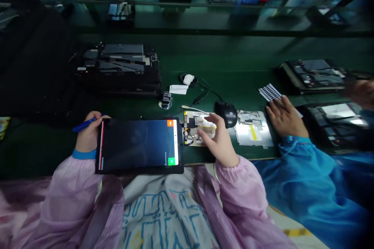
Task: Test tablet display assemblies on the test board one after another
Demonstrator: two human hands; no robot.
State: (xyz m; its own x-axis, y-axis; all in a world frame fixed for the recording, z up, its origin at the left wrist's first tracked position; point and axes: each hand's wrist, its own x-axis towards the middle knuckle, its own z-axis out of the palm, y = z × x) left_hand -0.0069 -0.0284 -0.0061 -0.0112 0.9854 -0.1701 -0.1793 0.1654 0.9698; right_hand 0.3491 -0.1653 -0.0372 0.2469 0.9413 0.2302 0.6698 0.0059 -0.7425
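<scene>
Tablet (pixel 137 146), flat and glossy black, sat at the near edge of the green surface (pixel 233 62), gripped by the closed left hand (pixel 89 134) with a blue plastic pen (pixel 86 125); the half-open right hand (pixel 219 140) rested on a rigid circuit board (pixel 193 127).

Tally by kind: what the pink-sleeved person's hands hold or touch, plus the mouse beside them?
Tablet: 1
Blue pen: 1
Circuit board assembly: 1
Computer mouse: 1
Total: 4
</scene>
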